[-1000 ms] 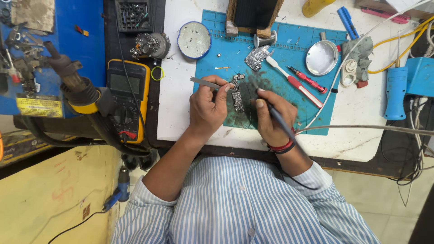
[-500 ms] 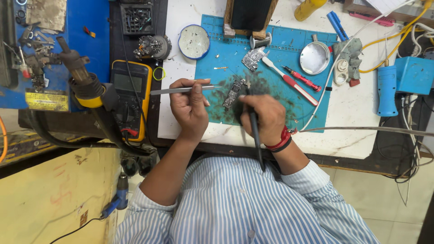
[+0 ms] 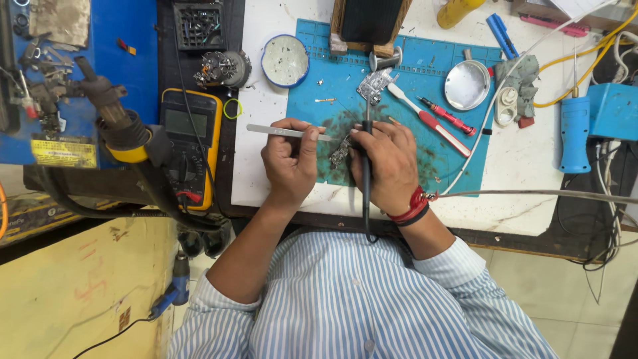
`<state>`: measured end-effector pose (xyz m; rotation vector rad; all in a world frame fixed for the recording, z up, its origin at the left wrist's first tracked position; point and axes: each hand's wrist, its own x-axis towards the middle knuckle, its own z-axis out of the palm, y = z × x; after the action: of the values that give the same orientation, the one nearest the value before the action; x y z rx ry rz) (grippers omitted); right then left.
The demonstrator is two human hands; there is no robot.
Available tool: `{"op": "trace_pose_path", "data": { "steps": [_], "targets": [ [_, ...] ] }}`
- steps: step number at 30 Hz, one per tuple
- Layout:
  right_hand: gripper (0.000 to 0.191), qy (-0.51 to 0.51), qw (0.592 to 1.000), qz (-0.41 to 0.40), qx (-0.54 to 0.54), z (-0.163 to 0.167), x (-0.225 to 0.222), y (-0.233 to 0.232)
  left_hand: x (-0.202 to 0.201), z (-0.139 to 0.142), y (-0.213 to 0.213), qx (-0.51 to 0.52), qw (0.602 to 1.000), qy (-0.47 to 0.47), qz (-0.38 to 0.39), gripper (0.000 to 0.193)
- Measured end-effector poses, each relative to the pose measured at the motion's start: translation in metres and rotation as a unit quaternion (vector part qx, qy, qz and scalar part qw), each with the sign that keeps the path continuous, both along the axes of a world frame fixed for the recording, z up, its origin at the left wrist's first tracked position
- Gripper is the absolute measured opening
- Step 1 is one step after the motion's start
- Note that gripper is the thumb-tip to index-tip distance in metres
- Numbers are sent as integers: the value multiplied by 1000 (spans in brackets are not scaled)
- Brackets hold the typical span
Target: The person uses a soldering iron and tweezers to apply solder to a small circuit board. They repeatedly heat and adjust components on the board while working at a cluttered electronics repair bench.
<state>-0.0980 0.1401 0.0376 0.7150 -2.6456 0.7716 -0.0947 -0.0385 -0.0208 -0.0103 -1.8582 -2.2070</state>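
Circuit board (image 3: 341, 151), lying on the blue work mat (image 3: 458, 173) between both hands. Left hand (image 3: 290, 161) pinches metal tweezers (image 3: 279, 131), held level above the mat. Right hand (image 3: 389, 166) is closed around a black soldering iron (image 3: 365, 174), its tip just beside the board.

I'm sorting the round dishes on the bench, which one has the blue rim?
The round dish left of the blue mat, near the multimeter. The other, the metal dish on the mat, is plain silver.
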Motion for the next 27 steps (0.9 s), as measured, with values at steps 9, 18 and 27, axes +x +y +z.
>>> {"op": "trace_pose_path", "data": {
  "steps": [9, 18, 27],
  "targets": [
    [37, 12, 999, -45, -1, 3, 7, -1, 5, 16, -1, -96, 995, -21, -25, 13],
    [33, 3, 983, -52, -178, -19, 22, 10, 6, 24, -4, -158, 986, 8, -53, 9],
    [5, -78, 971, -98, -203, -14, 38, 19, 3, 26, -4, -207, 975, 20, -78, 12]
  ]
}}
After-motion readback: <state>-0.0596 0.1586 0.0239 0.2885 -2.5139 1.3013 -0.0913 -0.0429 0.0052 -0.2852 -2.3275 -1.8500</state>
